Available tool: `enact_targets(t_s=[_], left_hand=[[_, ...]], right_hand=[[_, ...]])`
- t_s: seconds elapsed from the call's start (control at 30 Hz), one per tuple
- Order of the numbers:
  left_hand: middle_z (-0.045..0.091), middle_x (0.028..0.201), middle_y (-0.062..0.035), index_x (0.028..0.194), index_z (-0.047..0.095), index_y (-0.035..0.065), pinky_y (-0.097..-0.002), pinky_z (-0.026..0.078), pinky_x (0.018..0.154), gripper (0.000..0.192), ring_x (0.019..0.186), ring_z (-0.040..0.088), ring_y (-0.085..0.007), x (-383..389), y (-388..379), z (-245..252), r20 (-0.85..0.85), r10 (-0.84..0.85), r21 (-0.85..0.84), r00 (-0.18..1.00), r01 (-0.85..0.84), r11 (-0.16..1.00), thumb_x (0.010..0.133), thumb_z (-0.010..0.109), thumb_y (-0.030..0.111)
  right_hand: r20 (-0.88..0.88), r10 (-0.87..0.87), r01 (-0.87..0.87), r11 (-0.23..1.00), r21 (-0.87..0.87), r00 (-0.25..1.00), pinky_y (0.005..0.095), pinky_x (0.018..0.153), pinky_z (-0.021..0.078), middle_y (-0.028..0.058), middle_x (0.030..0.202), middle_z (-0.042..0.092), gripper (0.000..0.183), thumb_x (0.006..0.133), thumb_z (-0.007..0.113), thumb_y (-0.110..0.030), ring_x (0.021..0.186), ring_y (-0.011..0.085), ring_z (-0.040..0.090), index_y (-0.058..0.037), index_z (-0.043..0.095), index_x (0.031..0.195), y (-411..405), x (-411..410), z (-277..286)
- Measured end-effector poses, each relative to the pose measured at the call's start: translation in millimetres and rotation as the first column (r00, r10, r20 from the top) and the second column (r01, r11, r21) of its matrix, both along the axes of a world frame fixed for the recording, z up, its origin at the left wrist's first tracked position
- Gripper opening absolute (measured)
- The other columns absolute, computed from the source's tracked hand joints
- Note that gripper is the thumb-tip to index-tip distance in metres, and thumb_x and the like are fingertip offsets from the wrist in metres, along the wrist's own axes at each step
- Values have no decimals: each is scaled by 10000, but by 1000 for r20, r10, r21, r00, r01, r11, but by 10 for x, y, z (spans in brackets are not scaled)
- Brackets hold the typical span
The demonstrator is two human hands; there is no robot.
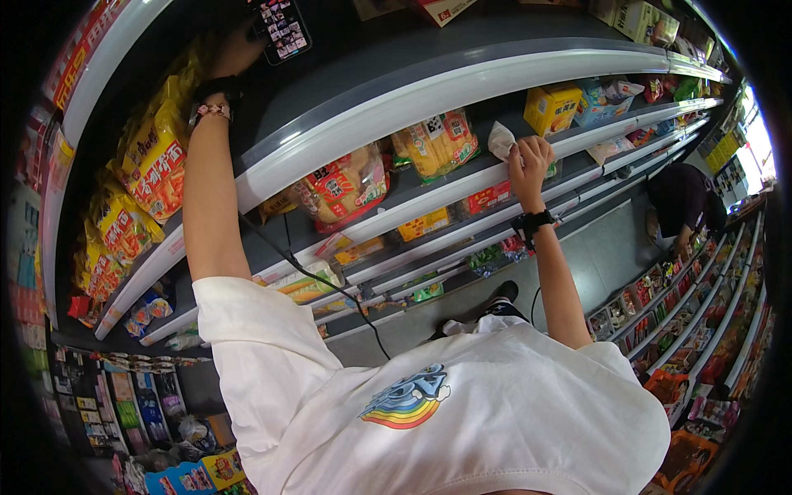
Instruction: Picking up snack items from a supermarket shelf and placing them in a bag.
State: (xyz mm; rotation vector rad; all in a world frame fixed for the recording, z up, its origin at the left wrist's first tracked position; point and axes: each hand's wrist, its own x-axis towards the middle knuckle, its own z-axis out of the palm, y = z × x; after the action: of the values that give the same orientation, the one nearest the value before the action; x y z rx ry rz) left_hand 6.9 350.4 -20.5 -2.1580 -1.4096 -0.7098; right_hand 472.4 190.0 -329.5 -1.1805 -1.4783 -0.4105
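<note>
My left hand (pixel 238 52) reaches far onto the upper dark shelf, dim and partly lost in shadow. Yellow packs of instant noodles (pixel 154 164) stand right beside its wrist. A smartphone (pixel 284 31) with a lit screen of small pictures lies just to the right of that hand; I cannot tell whether the fingers touch it. My right hand (pixel 531 158) is at the white front edge of the shelf below, its fingers closed on a crumpled white cloth or tissue (pixel 501 141). Left of it sit bagged rice crackers (pixel 436 142), and a yellow carton (pixel 552 110) stands to its right.
A large red bag of crackers (pixel 343 185) rests on the same lower shelf. A black cable (pixel 334 286) hangs in front of the shelves. Someone in dark clothes (pixel 684 198) bends over the snack racks (pixel 699 291) across the aisle floor (pixel 600 253).
</note>
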Motion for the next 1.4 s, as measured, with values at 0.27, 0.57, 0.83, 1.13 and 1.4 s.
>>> enact_targets(t_s=[0.27, 0.57, 0.83, 1.13, 1.4], left_hand=[[640, 1194, -215, 1438, 453, 142, -396, 450, 981, 594, 1117, 619, -314, -111, 141, -61, 70, -129, -6, 989, 130, 991, 900, 638, 313], [604, 1293, -171, 1414, 482, 243, -442, 431, 1019, 542, 1212, 559, -371, -202, 263, 6, 35, 135, 57, 990, -137, 989, 910, 602, 401], [607, 1288, -160, 1397, 496, 278, -451, 443, 1010, 496, 1201, 561, -381, -405, 563, -95, 86, 84, 37, 993, -87, 995, 926, 558, 424], [665, 1157, -168, 1312, 571, 272, -469, 491, 932, 465, 1076, 618, -406, -405, 538, 31, 65, 172, 152, 983, -180, 972, 891, 563, 468], [667, 994, -140, 1169, 644, 206, -430, 493, 831, 419, 917, 636, -331, -423, 653, -67, 132, 249, 37, 959, -256, 966, 878, 578, 501]], right_hand=[[8, 16, -16, 1000, 1, 1000, 425, 947, 324, 63, 908, 621, 130, 855, 608, -165, 1012, 287, 540, -42, 649, 842, -3, -21, 18], [7, 15, -14, 1000, -15, 1000, 423, 938, 330, 67, 907, 624, 141, 868, 606, -170, 1010, 286, 542, -38, 651, 844, -38, -11, 40], [-2, 12, -12, 999, -42, 1000, 422, 920, 331, 72, 905, 621, 154, 887, 591, -180, 1000, 295, 539, -44, 646, 840, -58, -28, 67], [8, 6, -6, 1000, -14, 1000, 426, 914, 331, 72, 895, 617, 143, 886, 584, -171, 984, 299, 536, -52, 639, 829, -37, -37, 56], [15, -13, 13, 1000, -16, 1000, 430, 908, 338, 71, 893, 616, 110, 864, 598, -145, 991, 302, 535, -48, 636, 828, -25, -15, 30]])
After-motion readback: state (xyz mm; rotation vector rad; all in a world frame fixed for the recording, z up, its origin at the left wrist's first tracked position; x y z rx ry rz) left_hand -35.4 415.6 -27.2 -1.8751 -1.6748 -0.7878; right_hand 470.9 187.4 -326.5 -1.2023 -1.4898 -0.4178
